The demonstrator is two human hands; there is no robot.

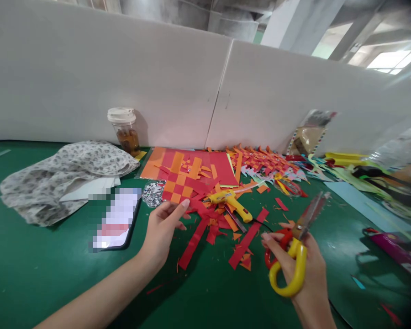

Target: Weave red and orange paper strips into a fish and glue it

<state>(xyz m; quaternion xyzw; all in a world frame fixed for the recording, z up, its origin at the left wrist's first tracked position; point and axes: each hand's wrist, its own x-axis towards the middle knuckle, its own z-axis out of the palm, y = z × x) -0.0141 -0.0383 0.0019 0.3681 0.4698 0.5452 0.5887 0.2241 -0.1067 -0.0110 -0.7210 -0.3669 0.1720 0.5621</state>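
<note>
My left hand point(166, 226) pinches the lower edge of a woven paper piece point(178, 186), checkered in red and orange, and holds it up over the paper scraps. In my right hand point(308, 265) is a pair of scissors point(296, 253) with one yellow and one red handle; the blades point up and away. Between the hands lies a yellow glue gun point(231, 203) among red and orange paper strips and offcuts. One long red strip point(248, 240) rests on the green table nearer my right hand.
A phone point(118, 221), a patterned cloth point(65, 178) and a lidded cup point(125, 130) stand or lie at left. Woven paper fish shapes point(260, 160) are heaped behind. Light blue paper point(363, 205) and a purple tool point(395, 251) lie right. A white partition point(157, 77) closes the back.
</note>
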